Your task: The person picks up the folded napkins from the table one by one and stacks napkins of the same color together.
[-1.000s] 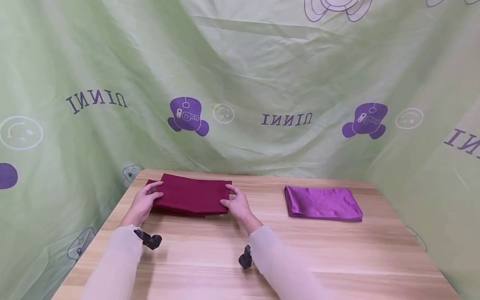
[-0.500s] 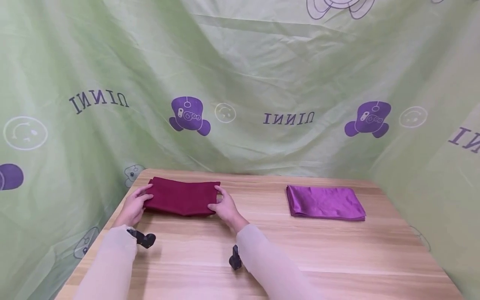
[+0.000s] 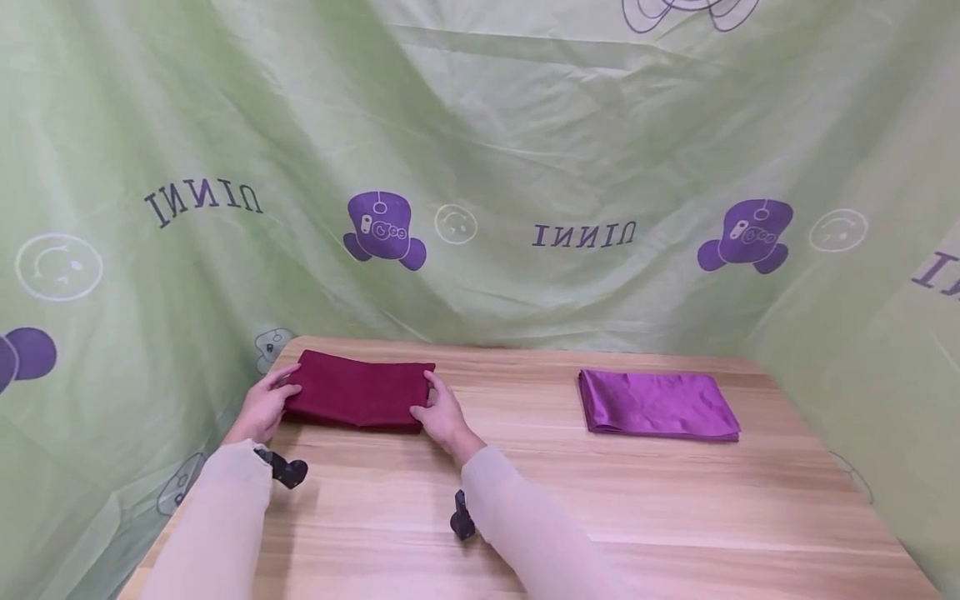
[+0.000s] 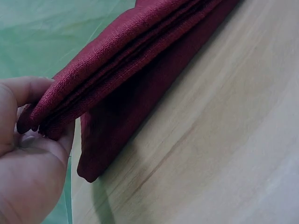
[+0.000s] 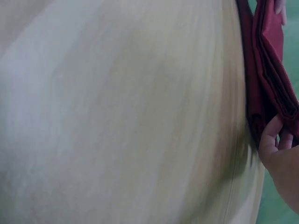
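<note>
A folded dark red cloth (image 3: 363, 393) is held by its two ends at the back left of the table. Its left end is pinched by my left hand (image 3: 262, 407), with the thumb and fingers around the layered edge in the left wrist view. My right hand (image 3: 446, 418) grips the right end. Directly beneath lies another folded dark red cloth (image 4: 110, 135) on the tabletop, mostly hidden in the head view. Both wrist views show a gap between this lower cloth (image 5: 251, 79) and parts of the held one.
A folded shiny purple cloth (image 3: 660, 406) lies at the back right of the wooden table (image 3: 637, 508). Green printed curtain (image 3: 495, 125) hangs close behind the table and along both sides. The held cloth is near the table's left and back edges.
Both hands have carried the red cloth left and slightly down over the lower red cloth, which now hardly shows in the head view. The purple cloth stays in place while the view shifts slightly.
</note>
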Demonstrator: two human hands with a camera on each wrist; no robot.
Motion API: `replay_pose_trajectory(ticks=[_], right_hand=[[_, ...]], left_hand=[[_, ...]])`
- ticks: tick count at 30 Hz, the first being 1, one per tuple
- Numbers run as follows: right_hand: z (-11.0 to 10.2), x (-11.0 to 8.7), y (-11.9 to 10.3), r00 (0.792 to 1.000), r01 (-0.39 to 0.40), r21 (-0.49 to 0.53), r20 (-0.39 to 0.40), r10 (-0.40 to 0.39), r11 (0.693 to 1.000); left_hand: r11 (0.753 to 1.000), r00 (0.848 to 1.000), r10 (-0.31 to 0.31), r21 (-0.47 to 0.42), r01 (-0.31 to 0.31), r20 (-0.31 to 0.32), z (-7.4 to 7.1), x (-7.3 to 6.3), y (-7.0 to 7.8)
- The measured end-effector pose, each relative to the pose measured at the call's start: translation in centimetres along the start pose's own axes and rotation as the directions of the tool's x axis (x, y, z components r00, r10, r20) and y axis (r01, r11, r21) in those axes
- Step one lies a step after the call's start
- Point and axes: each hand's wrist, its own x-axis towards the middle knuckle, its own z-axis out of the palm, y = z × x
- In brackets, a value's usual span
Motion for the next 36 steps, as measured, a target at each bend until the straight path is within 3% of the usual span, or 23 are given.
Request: replay_pose_trajectory(ticks=[8, 15, 24, 31, 36], right_hand=[[0.0, -0.2, 0.6, 1.0, -0.018, -0.074, 0.019, 0.019, 0.997], [0.0, -0.1, 0.9, 1.0, -0.013, -0.052, 0.026, 0.015, 0.999], [-0.3, -0.1, 1.5, 0.999, -0.04, -0.029, 0.021, 0.041, 0.999], [-0.2, -0.1, 1.4, 0.999, -0.042, -0.039, 0.018, 0.042, 0.998], [-0.5, -0.2, 0.9, 0.999, 0.006, -0.186, 0.05, 0.003, 0.983]], left_hand=[[0.973, 0.999, 0.05, 0.225, -0.048, -0.004, -0.2, 0.2, -0.2], [0.979, 0.998, 0.036, 0.201, -0.024, -0.057, 0.0, 0.5, -0.5], [0.976, 0.997, 0.06, 0.211, -0.049, -0.049, -0.2, 0.6, -1.1], [0.945, 0.998, 0.055, 0.323, -0.051, -0.005, -0.8, 0.1, -1.4], [0.917, 0.997, 0.07, 0.396, -0.048, -0.041, -1.1, -0.7, -1.4]])
